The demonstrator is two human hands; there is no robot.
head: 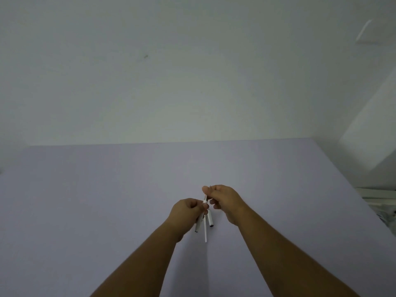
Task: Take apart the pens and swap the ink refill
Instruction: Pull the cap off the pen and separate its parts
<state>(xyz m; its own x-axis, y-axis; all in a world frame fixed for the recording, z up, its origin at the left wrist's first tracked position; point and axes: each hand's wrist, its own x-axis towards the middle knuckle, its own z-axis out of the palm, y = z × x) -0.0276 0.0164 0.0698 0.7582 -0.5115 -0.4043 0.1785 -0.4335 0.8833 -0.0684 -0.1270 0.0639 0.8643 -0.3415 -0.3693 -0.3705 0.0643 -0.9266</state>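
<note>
Left hand (188, 213): closed on a white barrel (198, 224), centre table (85, 200).
Right hand (222, 200): pinched on a small part at the barrel's 12 o'clock end; cannot tell which.
Refill (205, 232) and second barrel (210, 220): at 5 o'clock of the left hand; lying or held, unclear.
Advice: keep the barrel steady, pull along its axis.

Matt table (107, 211), glossy plastic pens (198, 224)
</note>
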